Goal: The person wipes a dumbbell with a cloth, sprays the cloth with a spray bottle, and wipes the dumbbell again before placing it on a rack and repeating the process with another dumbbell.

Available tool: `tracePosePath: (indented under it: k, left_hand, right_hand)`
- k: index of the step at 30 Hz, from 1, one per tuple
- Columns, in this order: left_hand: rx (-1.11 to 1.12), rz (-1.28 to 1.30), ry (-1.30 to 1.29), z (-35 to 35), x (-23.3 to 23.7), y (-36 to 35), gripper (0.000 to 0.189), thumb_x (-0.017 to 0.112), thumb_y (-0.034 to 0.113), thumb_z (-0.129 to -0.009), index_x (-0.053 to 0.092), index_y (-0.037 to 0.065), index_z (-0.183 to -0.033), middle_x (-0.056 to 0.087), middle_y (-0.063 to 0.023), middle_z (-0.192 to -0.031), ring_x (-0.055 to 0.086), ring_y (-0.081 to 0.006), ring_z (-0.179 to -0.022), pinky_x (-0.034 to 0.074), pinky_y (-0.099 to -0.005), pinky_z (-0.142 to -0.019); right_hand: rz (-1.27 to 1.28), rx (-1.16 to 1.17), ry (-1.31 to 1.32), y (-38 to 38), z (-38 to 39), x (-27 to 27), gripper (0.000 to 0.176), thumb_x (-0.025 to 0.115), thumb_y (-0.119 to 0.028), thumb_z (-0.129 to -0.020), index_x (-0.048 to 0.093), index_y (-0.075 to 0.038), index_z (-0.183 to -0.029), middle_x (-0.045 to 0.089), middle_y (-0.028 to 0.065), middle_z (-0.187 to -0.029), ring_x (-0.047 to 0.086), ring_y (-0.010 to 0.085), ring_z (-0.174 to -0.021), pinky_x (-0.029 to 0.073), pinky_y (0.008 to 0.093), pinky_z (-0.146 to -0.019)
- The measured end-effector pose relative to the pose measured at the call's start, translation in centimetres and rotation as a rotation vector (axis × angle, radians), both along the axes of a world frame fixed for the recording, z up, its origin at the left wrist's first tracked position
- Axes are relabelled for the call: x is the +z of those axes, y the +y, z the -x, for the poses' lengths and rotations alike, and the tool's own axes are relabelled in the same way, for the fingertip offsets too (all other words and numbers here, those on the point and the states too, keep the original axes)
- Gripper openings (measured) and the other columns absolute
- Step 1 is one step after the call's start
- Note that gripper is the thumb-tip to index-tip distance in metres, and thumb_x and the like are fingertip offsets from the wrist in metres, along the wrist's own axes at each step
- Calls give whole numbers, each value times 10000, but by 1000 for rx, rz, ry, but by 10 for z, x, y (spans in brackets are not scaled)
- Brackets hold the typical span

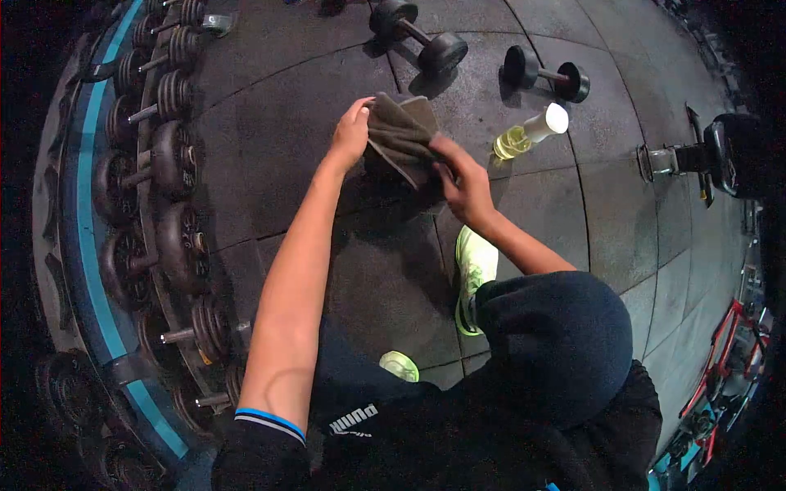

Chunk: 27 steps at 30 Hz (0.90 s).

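Observation:
A dark grey-brown cloth (401, 131) hangs in folds between my two hands, above the floor. My left hand (352, 131) is closed on its left edge, with the fingertips near the top corner. At the cloth's right side my right hand (463, 180) pinches it between thumb and fingers. To the right of the cloth, a clear bottle with yellow liquid and a white top (532, 133) stands on the floor. Two black dumbbells lie beyond, one at the top centre (417, 35) and one further right (546, 74).
A rack of dumbbells (176, 159) runs along the left side, with a blue strip (88, 196) beside it. Dark rubber tiles (532, 209) cover the floor. Gym equipment with a black pad (733, 155) is at the right, and red-framed equipment (720, 344) stands lower right.

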<state>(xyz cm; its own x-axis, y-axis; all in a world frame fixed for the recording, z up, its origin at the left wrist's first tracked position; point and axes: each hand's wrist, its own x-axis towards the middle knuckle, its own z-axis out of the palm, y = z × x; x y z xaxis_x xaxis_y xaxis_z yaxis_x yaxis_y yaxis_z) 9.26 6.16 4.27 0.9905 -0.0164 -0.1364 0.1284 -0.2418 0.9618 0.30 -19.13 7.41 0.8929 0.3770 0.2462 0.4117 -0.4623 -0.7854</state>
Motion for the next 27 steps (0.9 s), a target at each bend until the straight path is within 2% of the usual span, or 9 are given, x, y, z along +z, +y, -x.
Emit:
tracePosePath:
  k: [2,3,6,11,14,19,22,24,27]
  left_hand:
    - [50,297,118,4,15,-9,376,363,212,-1027,588,55,-1284,632,-122,-1221,581,-224,-1146,425,-334,-1006]
    - [32,361,29,4,2,-7,389,376,243,-1032,591,39,-1283,628,-103,-1224,577,-203,-1137,416,-321,-1009]
    - [95,378,-18,5,-3,-12,439,375,319,-1043,588,25,-1290,618,-100,-1246,564,-207,-1156,402,-321,-1022]
    - [234,295,1,9,-4,-20,631,367,527,-1025,589,-7,-1279,605,-128,-1266,547,-242,-1181,386,-343,-1031]
    - [279,252,28,8,-2,-22,774,313,629,-1003,577,-49,-1268,595,-173,-1272,544,-278,-1187,388,-365,-1024]
    - [407,86,-20,6,-2,-33,850,246,680,-987,576,-54,-1260,617,-183,-1229,570,-299,-1145,404,-389,-1006]
    - [534,155,-75,7,-8,-42,795,254,657,-1003,598,-13,-1255,606,-136,-1245,543,-254,-1163,389,-368,-1032]
    - [425,177,-85,8,-7,-35,814,221,673,-993,620,16,-1261,606,-166,-1270,528,-288,-1218,370,-385,-1058]
    - [356,106,-116,0,-14,-27,838,179,685,-987,649,43,-1249,608,-181,-1289,526,-314,-1248,357,-400,-1076]
  right_hand:
    - [-138,-275,188,23,-3,6,676,658,-228,-907,350,-29,-1475,527,273,-1375,500,377,-1316,405,402,-1074]
    - [-125,-191,294,26,-9,0,749,612,-373,-954,249,-32,-1514,505,279,-1395,491,379,-1318,377,405,-1086]
    - [-188,-288,88,50,-28,-28,854,622,-474,-923,235,6,-1514,528,310,-1349,539,408,-1258,411,409,-1064]
    - [-254,-110,309,45,-110,-24,611,589,-486,-938,578,-1,-1309,680,190,-1169,646,300,-1099,455,374,-986]
    - [-248,187,470,52,-162,-35,553,577,-474,-950,648,-1,-1227,681,167,-1191,649,261,-1066,464,351,-962]
    - [-270,240,680,57,-179,-28,513,587,-430,-955,681,29,-1164,695,158,-1171,617,228,-1110,444,327,-978]
    - [-476,-2,521,51,-138,-43,508,570,-394,-969,627,15,-1264,663,160,-1245,603,258,-1156,422,348,-1018]
    - [-511,-368,295,65,-64,-37,621,526,-365,-996,403,41,-1449,520,216,-1416,511,319,-1291,351,373,-1098]
    - [-416,-454,302,85,-8,-60,716,444,-344,-1035,100,40,-1531,231,274,-1563,314,353,-1424,223,374,-1169]
